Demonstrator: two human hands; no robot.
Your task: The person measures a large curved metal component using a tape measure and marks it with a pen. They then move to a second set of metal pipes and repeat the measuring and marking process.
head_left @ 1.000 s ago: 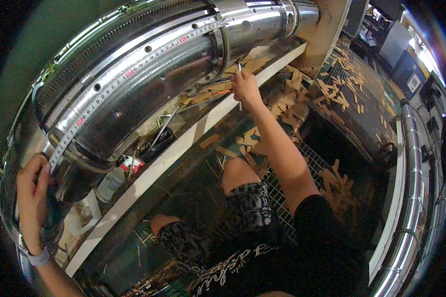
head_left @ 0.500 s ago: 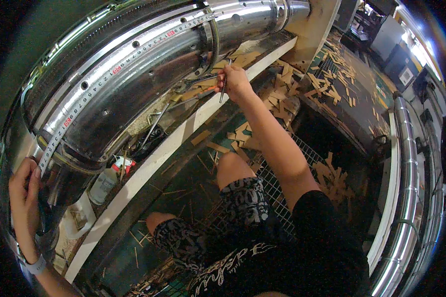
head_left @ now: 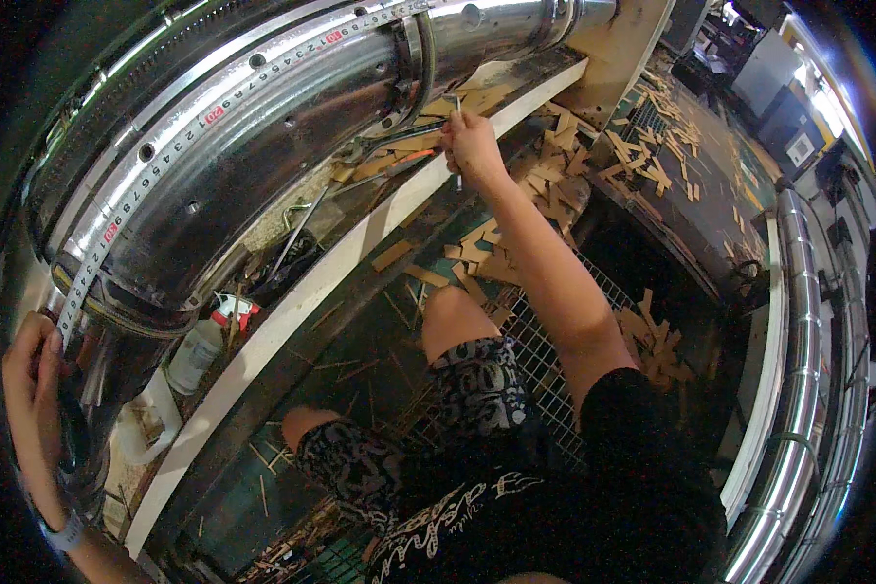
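A white tape measure (head_left: pixel 214 116) with red marks lies along a shiny metal cylinder (head_left: pixel 263 165) that has bolt holes and dark bands. At the left, my left hand (head_left: pixel 34 365) is closed, thumb and fingers pinching the tape's near end beside the cylinder. Away from the cylinder, over a pale ledge (head_left: pixel 263 346), my right hand (head_left: pixel 475 148) is closed round a thin metal rod (head_left: pixel 458 101). The rod pokes out above and below the fist; its exact kind is unclear. Just left of that fist, a wrench (head_left: pixel 355 152) rests among cardboard scraps.
A spray bottle (head_left: pixel 197 352) with a red and white trigger stands behind the ledge, near a bent metal rod (head_left: pixel 297 234). Cardboard strips (head_left: pixel 555 185) are strewn over the floor and metal grating (head_left: pixel 545 389). Long shiny rollers (head_left: pixel 803 389) run down the right side.
The cylinder and tape sit slightly further left in the view. My right hand has shifted a little to the right, and its rod stands more upright. My left hand keeps hold of the tape.
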